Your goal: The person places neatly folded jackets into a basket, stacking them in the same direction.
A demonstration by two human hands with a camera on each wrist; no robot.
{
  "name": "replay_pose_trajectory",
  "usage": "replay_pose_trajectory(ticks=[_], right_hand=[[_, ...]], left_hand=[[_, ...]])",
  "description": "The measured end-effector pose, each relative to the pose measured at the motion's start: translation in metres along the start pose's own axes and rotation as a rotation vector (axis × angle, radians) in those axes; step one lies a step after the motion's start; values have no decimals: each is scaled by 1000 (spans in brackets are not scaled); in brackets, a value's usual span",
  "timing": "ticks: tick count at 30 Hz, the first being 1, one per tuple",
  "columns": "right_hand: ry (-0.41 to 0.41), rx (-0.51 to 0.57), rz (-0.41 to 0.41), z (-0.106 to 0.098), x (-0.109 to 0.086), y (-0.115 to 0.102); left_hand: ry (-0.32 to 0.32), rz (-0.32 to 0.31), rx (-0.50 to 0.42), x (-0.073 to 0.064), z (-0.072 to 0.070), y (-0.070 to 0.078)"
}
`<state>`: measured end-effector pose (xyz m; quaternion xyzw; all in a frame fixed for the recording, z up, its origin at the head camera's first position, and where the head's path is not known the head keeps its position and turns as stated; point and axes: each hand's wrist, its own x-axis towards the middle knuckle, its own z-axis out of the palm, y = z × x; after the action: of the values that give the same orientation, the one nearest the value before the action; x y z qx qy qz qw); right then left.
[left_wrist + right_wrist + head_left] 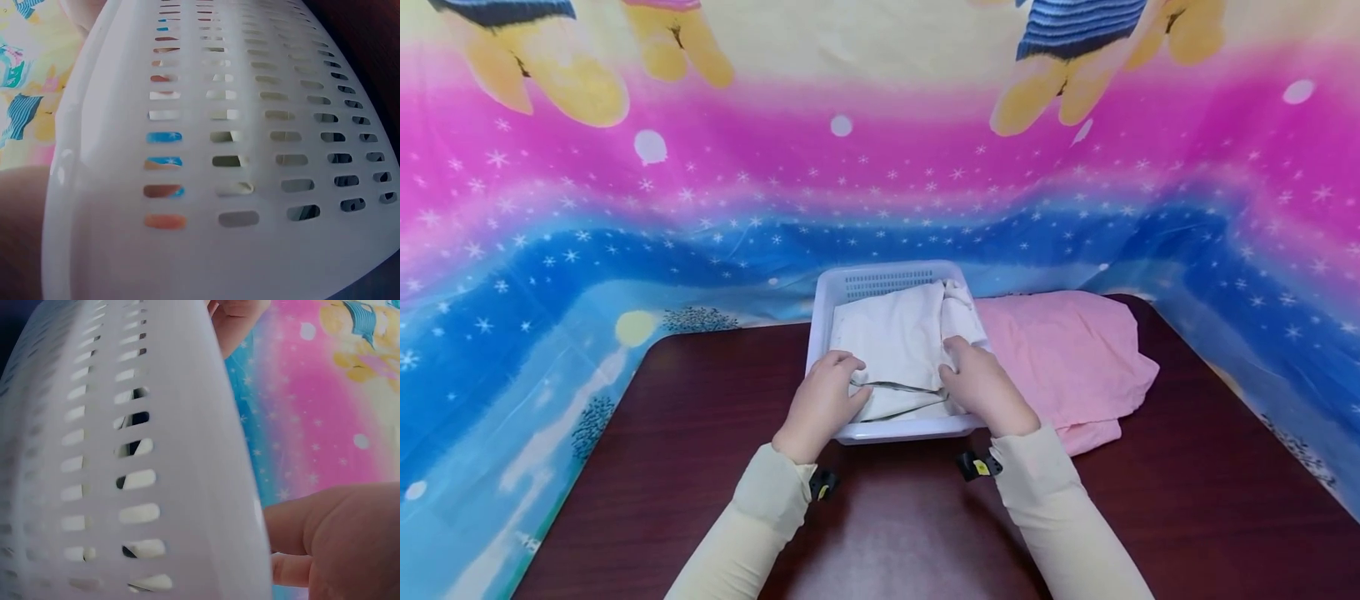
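A folded white cloth (891, 333) lies in a white plastic basket (895, 431) with slotted walls. My left hand (823, 396) reaches over the basket's left side, its thumb and curled fingers pinching the cloth near the front left corner. On the other side, my right hand (981, 379) pinches the cloth near its front right corner with bent fingers. From the left wrist, the slotted basket wall (250, 137) hides most of that hand. In the right wrist view, the right hand (350, 544) reaches over the rim, with its fingertips hidden behind the wall.
A pink cloth (1067, 358) lies on the dark red-brown table (715, 433), beside and against the basket's right side. A colourful printed curtain (880, 150) hangs behind and around the table.
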<state>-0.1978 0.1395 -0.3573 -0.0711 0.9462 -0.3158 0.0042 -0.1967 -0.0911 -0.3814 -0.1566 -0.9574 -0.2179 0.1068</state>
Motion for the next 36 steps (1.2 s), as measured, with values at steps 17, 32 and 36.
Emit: replay_pose_trajectory(ticks=[17, 32, 36], right_hand=[[137, -17, 48, -3, 3, 3], [170, -10, 2, -2, 0, 6], [202, 12, -14, -4, -2, 9]], left_hand=[[-21, 24, 51, -2, -1, -1], [10, 59, 44, -5, 1, 2], [23, 80, 32, -5, 1, 6]])
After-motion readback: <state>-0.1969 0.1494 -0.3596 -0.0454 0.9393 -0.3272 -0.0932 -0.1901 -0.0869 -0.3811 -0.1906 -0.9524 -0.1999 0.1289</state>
